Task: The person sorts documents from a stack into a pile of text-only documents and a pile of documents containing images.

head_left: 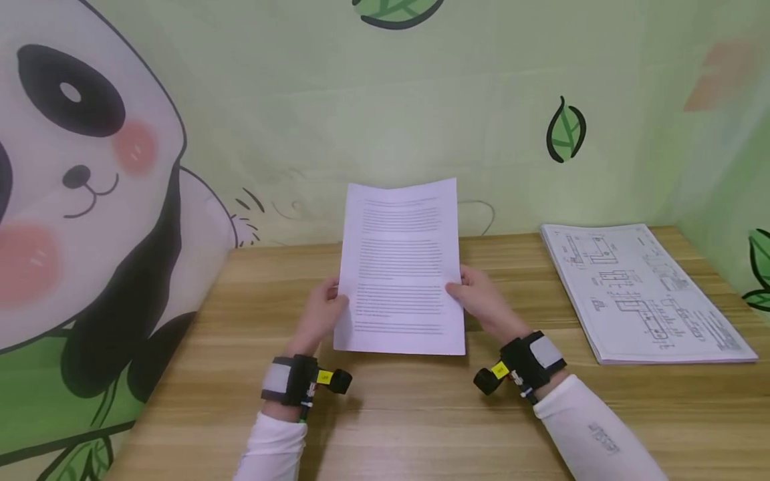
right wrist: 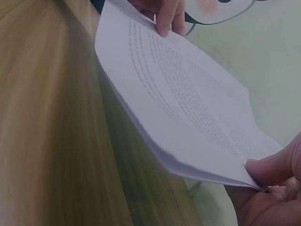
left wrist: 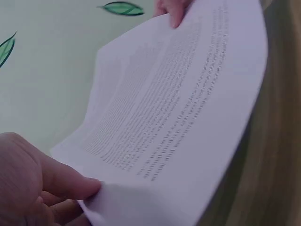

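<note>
A white sheaf of printed paper point(head_left: 400, 267), covered in lines of text, is held up above the table between both hands. My left hand point(head_left: 319, 310) pinches its left edge, thumb on the printed face and fingers behind. On the opposite edge my right hand point(head_left: 488, 304) grips it the same way. In the right wrist view the lower edge of the paper point(right wrist: 155, 113) looks layered, as of more than one sheet. The left wrist view shows the paper point(left wrist: 155, 103) bowed between the two hands, its lower edge off the wood.
To the right lies a stack of sheets with technical drawings point(head_left: 650, 294) on the wooden table point(head_left: 415, 421). A pale green backdrop point(head_left: 301, 100) with a printed panda and leaves stands behind the table and along its sides.
</note>
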`<action>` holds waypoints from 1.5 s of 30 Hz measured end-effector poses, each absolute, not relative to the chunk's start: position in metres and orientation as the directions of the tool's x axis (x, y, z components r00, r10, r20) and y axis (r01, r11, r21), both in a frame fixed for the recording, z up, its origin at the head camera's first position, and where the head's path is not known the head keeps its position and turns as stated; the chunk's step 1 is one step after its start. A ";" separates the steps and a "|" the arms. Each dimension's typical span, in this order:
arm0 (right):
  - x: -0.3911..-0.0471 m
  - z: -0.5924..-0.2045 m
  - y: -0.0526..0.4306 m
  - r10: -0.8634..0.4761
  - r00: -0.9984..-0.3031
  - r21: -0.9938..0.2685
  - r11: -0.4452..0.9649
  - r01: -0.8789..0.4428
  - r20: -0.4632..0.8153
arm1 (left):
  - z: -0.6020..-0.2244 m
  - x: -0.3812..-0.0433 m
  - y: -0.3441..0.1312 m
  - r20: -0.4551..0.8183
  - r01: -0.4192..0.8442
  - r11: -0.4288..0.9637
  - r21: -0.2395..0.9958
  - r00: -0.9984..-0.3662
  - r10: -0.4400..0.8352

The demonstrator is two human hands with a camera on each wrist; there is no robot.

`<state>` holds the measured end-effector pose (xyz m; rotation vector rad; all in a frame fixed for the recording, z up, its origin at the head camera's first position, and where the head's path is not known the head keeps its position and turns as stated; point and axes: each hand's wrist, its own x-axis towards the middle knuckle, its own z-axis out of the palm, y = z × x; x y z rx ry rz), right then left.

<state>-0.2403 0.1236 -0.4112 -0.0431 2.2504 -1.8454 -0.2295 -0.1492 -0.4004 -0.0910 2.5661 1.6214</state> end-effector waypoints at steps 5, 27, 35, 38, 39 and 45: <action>-0.247 -0.413 0.098 -0.160 -0.972 -0.967 0.216 0.138 -0.174 | -0.395 -0.230 -0.178 -0.160 -0.143 0.481 0.865 -0.987 -0.006; -0.257 -0.447 0.022 -0.151 -0.968 -0.960 0.227 0.164 -0.201 | -0.411 -0.225 -0.238 -0.253 -0.285 0.539 0.793 -0.958 -0.136; -0.255 -0.449 0.014 -0.157 -0.970 -0.953 0.270 0.137 -0.183 | -0.427 -0.228 -0.251 -0.269 -0.306 0.539 0.785 -0.952 -0.148; -0.254 -0.446 0.013 -0.152 -0.973 -0.941 0.316 0.121 -0.176 | -0.429 -0.228 -0.253 -0.281 -0.329 0.540 0.774 -0.944 -0.172; -0.254 -0.447 0.012 -0.148 -0.973 -0.936 0.331 0.119 -0.176 | -0.429 -0.228 -0.253 -0.285 -0.338 0.541 0.771 -0.941 -0.182; -0.255 -0.452 0.015 -0.130 -0.972 -0.929 0.342 0.140 -0.194 | -0.428 -0.222 -0.250 -0.299 -0.385 0.498 0.777 -0.922 -0.248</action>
